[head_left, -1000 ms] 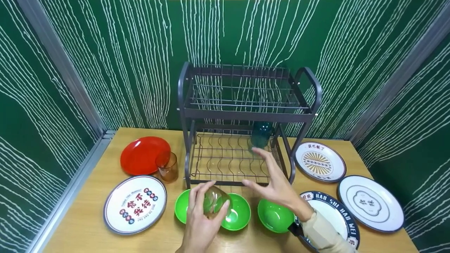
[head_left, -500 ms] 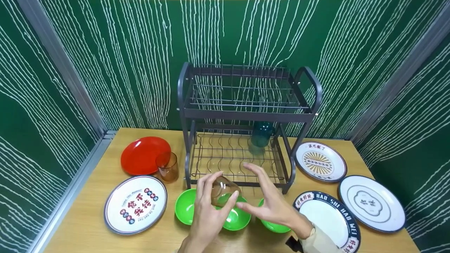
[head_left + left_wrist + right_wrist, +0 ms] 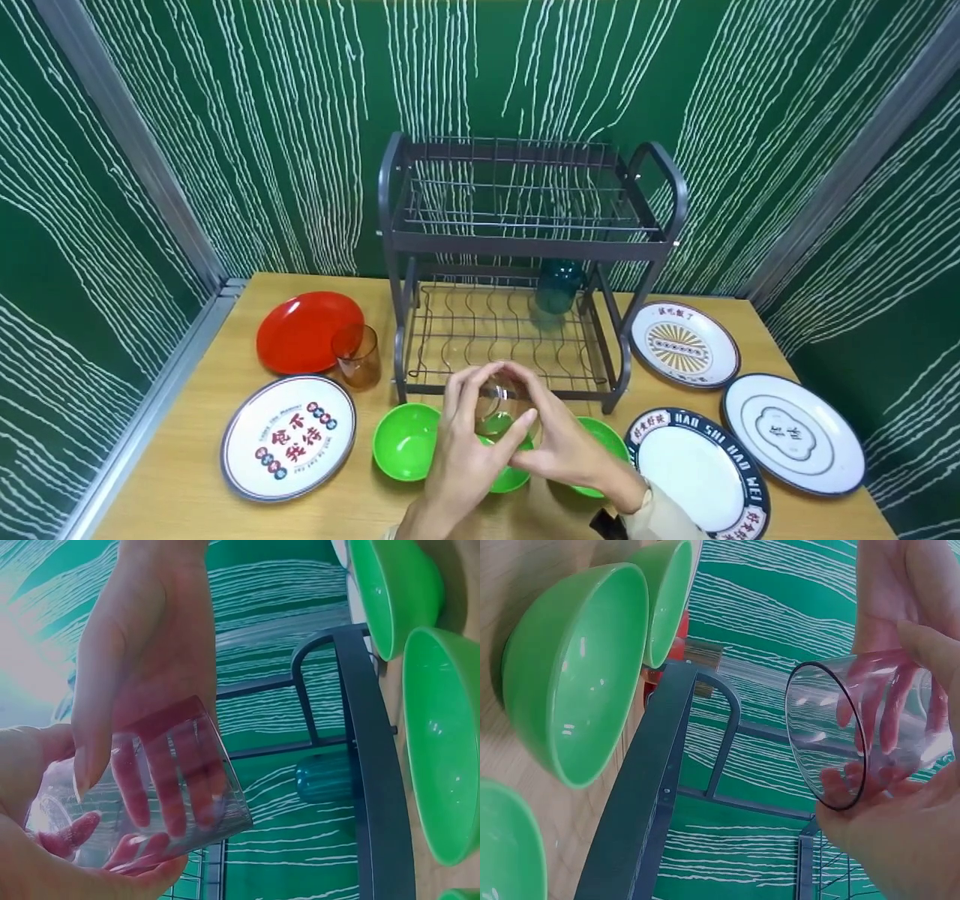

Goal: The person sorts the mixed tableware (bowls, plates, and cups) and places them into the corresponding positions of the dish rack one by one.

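Observation:
A clear drinking glass (image 3: 495, 405) is held between both hands, in front of the dish rack's lower shelf. Its rim points down toward the table in both wrist views. My left hand (image 3: 466, 459) grips it from the left, thumb across the near side. Around the right side curl the fingers of my right hand (image 3: 564, 439). In the left wrist view, fingers show through the glass wall (image 3: 180, 787). Below the hands are green bowls: one (image 3: 407, 442) at left, one (image 3: 511, 480) partly covered by the hands, and one (image 3: 606, 442) behind the right hand.
A dark two-tier dish rack (image 3: 525, 244) stands at the back, a teal glass (image 3: 559, 289) on its lower shelf. To the left are a red plate (image 3: 304, 330), an amber glass (image 3: 358, 364) and a printed white plate (image 3: 259, 420). Several patterned plates, one navy-rimmed (image 3: 690, 472), lie at right.
The right hand has come from the rack's lower shelf down to the glass and taken hold of it. The left hand has moved slightly right and up with the glass.

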The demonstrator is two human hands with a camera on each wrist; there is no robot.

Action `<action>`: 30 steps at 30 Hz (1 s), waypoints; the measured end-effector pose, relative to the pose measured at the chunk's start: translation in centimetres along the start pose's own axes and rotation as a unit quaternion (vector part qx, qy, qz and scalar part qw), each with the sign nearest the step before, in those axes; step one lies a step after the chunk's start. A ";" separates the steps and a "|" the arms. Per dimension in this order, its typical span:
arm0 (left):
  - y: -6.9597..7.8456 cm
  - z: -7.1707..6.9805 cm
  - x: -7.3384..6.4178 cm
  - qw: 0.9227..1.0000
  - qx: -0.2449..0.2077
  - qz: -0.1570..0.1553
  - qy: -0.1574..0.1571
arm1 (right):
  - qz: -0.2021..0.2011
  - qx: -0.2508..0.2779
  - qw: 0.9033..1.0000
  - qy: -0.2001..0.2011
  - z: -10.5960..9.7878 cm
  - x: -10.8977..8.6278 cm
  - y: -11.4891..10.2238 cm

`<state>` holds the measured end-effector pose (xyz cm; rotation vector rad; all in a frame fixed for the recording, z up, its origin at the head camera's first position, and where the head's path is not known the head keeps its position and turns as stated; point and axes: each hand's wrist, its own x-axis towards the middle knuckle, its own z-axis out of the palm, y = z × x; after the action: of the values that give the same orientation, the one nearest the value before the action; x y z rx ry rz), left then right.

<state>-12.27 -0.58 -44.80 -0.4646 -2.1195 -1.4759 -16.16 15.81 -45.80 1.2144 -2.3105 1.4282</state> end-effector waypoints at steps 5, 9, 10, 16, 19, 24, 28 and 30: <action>0.1 0.0 0.0 1.000 0.006 -0.002 -0.001 | -0.024 0.021 0.999 0.000 0.3 0.5 0.1; 0.1 -0.2 0.0 1.000 0.009 -0.006 -0.004 | -0.030 0.027 0.999 -0.004 0.4 0.7 0.0; 0.0 -0.2 0.1 1.000 0.010 -0.006 -0.005 | -0.031 0.026 0.999 -0.004 0.5 0.7 0.0; -0.1 -0.3 0.2 1.000 0.007 -0.014 -0.016 | -0.018 0.023 1.000 -0.006 0.4 0.7 0.3; -0.2 -0.4 0.2 1.000 0.006 -0.015 -0.014 | -0.016 0.021 1.000 -0.008 0.4 0.8 0.4; -0.5 -0.5 0.3 1.000 0.008 -0.008 0.001 | -0.025 0.025 0.999 -0.012 0.3 1.4 0.6; -0.6 -0.6 0.3 1.000 0.018 -0.001 0.020 | -0.037 0.040 0.998 -0.011 0.1 2.1 0.2; -0.7 -0.8 0.3 0.999 0.022 0.005 0.032 | -0.038 0.042 0.998 -0.010 0.0 2.5 0.5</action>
<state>-12.73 -1.54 -44.94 -0.4063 -2.0926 -1.4171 -18.11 14.56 -44.82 1.3303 -2.2102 1.5084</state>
